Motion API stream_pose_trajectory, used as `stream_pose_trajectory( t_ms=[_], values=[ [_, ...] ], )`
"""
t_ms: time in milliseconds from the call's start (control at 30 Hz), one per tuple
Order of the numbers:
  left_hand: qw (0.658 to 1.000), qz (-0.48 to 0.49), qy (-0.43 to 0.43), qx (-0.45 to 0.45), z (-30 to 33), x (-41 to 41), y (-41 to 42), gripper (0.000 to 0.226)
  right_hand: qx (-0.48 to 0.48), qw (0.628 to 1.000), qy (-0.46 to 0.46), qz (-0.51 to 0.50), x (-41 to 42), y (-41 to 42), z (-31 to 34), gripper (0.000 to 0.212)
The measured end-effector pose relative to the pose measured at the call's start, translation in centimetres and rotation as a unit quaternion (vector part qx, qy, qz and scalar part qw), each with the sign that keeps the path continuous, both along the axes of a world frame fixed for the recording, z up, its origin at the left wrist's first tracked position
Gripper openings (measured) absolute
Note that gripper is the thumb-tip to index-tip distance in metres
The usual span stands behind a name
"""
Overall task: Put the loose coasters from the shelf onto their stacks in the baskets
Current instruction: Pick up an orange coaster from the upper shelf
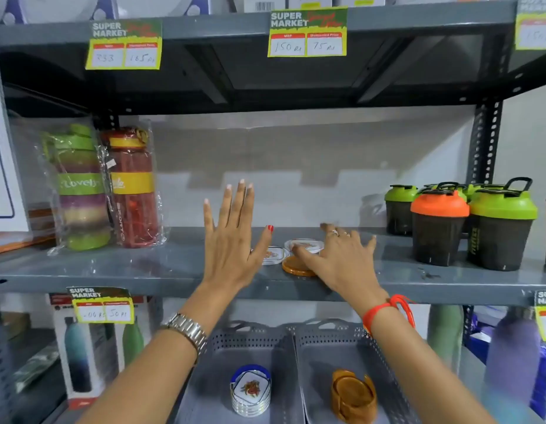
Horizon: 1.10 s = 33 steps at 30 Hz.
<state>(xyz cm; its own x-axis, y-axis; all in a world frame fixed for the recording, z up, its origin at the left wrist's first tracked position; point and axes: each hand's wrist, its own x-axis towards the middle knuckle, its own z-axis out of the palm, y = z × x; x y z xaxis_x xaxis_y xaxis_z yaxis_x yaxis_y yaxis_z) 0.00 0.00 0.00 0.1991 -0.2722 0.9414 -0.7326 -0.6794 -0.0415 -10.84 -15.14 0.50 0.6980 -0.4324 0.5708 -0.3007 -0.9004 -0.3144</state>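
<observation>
Hands reach over a grey shelf (143, 267). Left hand (232, 237) hovers flat, fingers spread, holding nothing. Right hand (339, 258) lies on 3 loose coasters: 2 white (273, 255) (305, 244), 1 orange (296, 267); its grip is hidden. Below, left basket (250, 341) holds a white stack (250, 393), right basket (332, 341) an orange stack (352, 396).
</observation>
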Motion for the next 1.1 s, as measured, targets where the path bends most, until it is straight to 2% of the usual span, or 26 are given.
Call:
stream_pose_trajectory(
  t_ms=[100, 267, 433, 667, 733, 833, 967, 1100],
  values=[
    [0.999, 0.002, 0.025, -0.023, -1.7, -0.6, 0.5, 0.068, -0.023, 0.999, 0.024, -0.037, 0.3, 0.4, -1.0, 0.081],
    [0.998, 0.008, 0.058, -0.037, -5.1, -0.9, 0.5, 0.067, -0.006, 0.998, 0.016, -0.062, 1.0, 0.1, -1.9, 0.090],
    [0.996, 0.029, 0.078, -0.023, -8.0, -0.7, -0.1, 0.064, 0.028, 0.999, -0.007, -0.041, 1.9, -0.1, -2.2, 0.085],
    [0.997, 0.035, 0.065, -0.028, -8.5, -0.2, -0.4, 0.060, 0.059, 0.997, -0.053, -0.018, 2.1, -0.4, -2.4, 0.082],
    [0.997, 0.032, 0.065, -0.031, -8.6, -0.1, -0.4, 0.060, 0.062, 0.994, -0.087, 0.000, 1.9, -0.4, -2.6, 0.086],
    [0.997, 0.032, 0.063, -0.035, -8.6, -0.1, -0.5, 0.061, 0.087, 0.976, -0.194, 0.053, 0.9, -0.2, -3.0, 0.082],
    [0.997, 0.035, 0.050, -0.037, -8.7, 0.0, -0.6, 0.058, 0.061, 0.923, -0.363, 0.116, -0.9, 0.7, -3.8, 0.076],
    [0.998, 0.030, 0.048, -0.039, -8.8, 0.0, -0.6, 0.059, 0.008, 0.876, -0.463, 0.134, -3.3, 1.7, -3.5, 0.075]
  ],
)
